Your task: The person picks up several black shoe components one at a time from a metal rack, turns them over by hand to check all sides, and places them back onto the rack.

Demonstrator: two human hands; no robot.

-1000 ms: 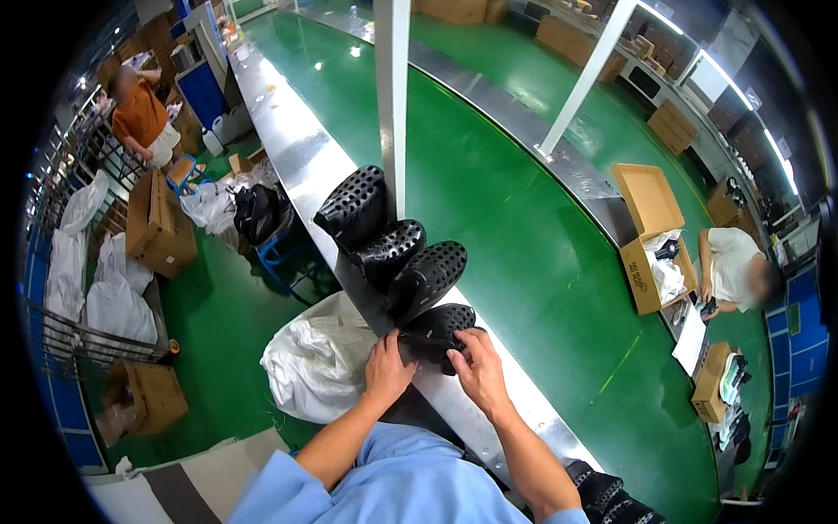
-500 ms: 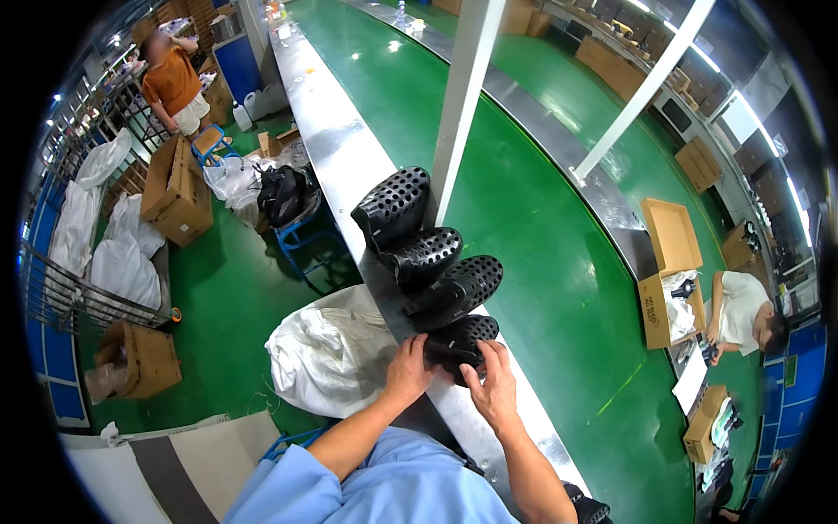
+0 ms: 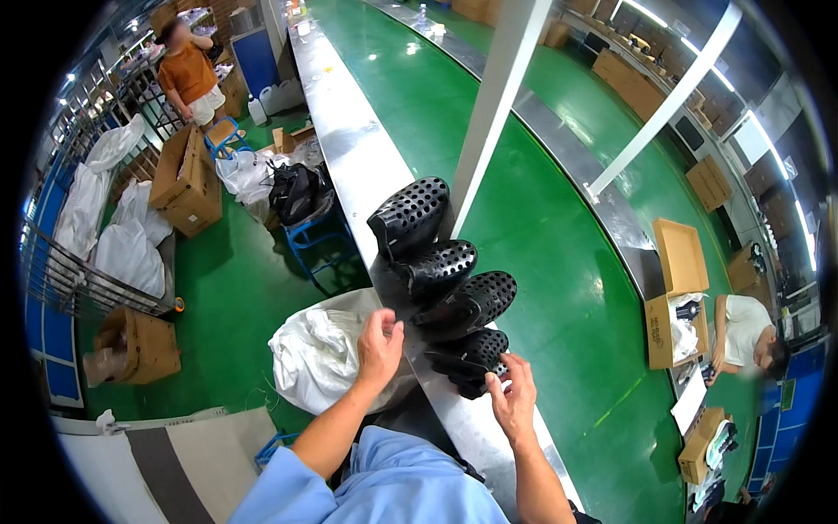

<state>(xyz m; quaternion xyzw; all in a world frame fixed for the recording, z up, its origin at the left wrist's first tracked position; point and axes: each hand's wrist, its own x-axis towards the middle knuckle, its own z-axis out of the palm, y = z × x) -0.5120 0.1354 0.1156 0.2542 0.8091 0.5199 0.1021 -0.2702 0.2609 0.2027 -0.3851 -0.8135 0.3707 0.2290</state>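
Observation:
Several black shoes with round holes over the toes stand in a slanting row on the metal ledge (image 3: 362, 140). The closest shoe (image 3: 478, 351) has its toe toward the green belt, and my right hand (image 3: 515, 397) pinches its near side between thumb and fingers. Behind it come a second shoe (image 3: 476, 306), a third shoe (image 3: 441, 269) and, by the white post, the farthest one (image 3: 412, 212). My left hand (image 3: 380, 349) is off the shoes, loosely bent and empty, over the edge of a white sack (image 3: 314, 349).
A white post (image 3: 497, 118) rises beside the shoes. The green conveyor belt (image 3: 559, 341) runs along the ledge's right. On the left are a blue stool (image 3: 319, 244) bearing a black bundle, and cardboard boxes (image 3: 188, 188). Two people are farther off, one left, one across the belt.
My left hand has let go of the nearest shoe and moved left toward the sack. My right hand stays at that shoe. The whole view has shifted slightly.

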